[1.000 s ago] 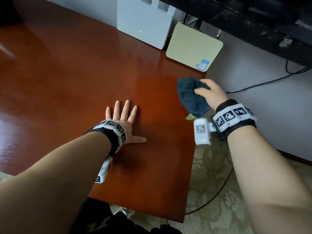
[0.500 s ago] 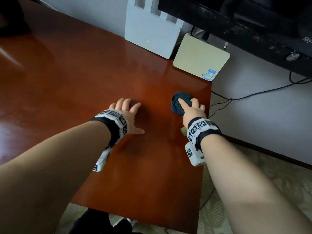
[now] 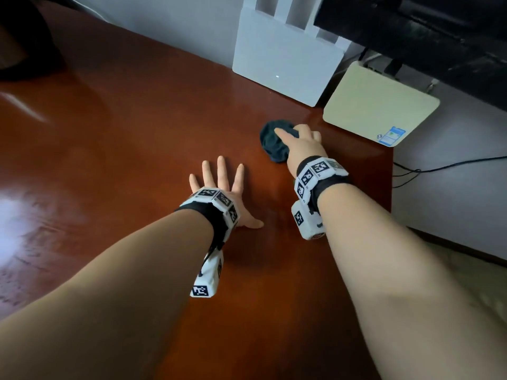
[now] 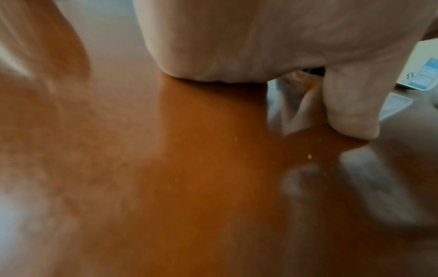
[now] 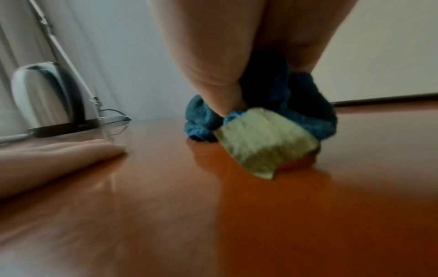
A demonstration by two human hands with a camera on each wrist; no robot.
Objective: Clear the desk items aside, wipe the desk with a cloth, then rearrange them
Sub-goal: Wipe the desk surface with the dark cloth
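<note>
The right hand (image 3: 300, 144) was bunched around a dark blue cloth (image 3: 274, 141), fingers curled over it and pressing it down on the bench (image 3: 137, 133); from the right wrist view a pale green fold (image 5: 265, 144) of the same cloth stuck out beneath the palm and touched the wood. The cloth sat at the far right part of the bench, just short of a cream flat box (image 3: 381, 105) and a white router (image 3: 285, 64) leaning at the back edge. The left hand (image 3: 219, 187) lay flat and empty, fingers spread, palm down on the bench, beside and slightly nearer the person than the cloth. Nearly all the unwiped surface stretched away to the left of the cloth, so the coming stroke would likely sweep leftward, and the left hand lay right in that path. A kettle (image 5: 47, 97) stood far off at the left.
</note>
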